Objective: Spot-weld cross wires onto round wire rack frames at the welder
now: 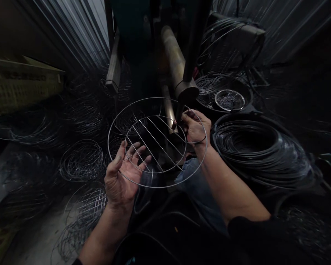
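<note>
I hold a round wire grille (154,141) with two rings and several straight cross wires in front of me. My left hand (124,173) lies under its near left part, palm up, fingers spread and supporting the rings. My right hand (194,127) is closed in a pinch at the grille's far right side, right beside the dark tip of a machine electrode (186,90) that comes down from above. What the pinch holds besides the wire I cannot make out.
A brass-coloured cylinder (173,55) of the machine stands behind the grille. Coils of dark wire rings (253,147) lie stacked at the right. A dark tub (245,97) at the back holds wire parts. Piles of finished grilles (82,162) cover the floor at the left.
</note>
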The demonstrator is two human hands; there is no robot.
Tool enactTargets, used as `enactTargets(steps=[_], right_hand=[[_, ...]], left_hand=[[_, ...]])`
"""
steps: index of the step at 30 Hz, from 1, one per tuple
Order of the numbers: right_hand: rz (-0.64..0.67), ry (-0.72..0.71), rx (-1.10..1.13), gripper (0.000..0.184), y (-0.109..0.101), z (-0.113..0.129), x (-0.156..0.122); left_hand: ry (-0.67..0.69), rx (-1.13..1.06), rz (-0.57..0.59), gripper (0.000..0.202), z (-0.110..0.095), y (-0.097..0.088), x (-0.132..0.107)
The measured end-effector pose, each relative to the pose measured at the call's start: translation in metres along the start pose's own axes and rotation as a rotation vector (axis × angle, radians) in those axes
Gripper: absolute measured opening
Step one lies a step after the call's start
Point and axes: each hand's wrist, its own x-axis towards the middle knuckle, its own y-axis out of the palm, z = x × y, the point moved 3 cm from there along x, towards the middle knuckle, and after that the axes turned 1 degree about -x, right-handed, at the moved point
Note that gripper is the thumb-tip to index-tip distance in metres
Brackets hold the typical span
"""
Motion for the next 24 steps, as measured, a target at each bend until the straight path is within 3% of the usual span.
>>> enactTargets(steps=[3,6,9,11,16,20,24], right_hand=[[0.050,0.028,-0.043,0.022,-0.017,0.006,-0.012],[0.137,0.131,-0.047,0.026,-0.040,0.012,-0.036],[0.147,0.191,-0.031,0.030,-0.052,0.019,-0.062],[0.089,0.163,-0.047,0.025,-0.053,0.022,-0.072],[-0.066,-0.052,-0.136,0.012,-0.048,0.021,-0.069],[-0.131,-0.124,-0.152,0.011,-0.049,0.016,-0.055],[-0.107,-0.128,-0.219,0.015,-0.044,0.013,-0.042]], left_hand=[[-0.023,-0.022,-0.026,0.060,-0.005,-0.015,0.014],[-0.113,-0.016,-0.041,0.071,-0.012,-0.028,0.053],[-0.209,-0.009,0.050,0.081,-0.017,-0.027,0.090],[-0.228,0.010,0.136,0.086,-0.020,-0.019,0.098],[-0.244,0.141,0.261,0.072,-0.025,-0.010,0.068],[-0.234,0.231,0.239,0.068,-0.027,-0.015,0.037],[-0.119,0.237,0.181,0.065,-0.023,-0.021,0.020]])
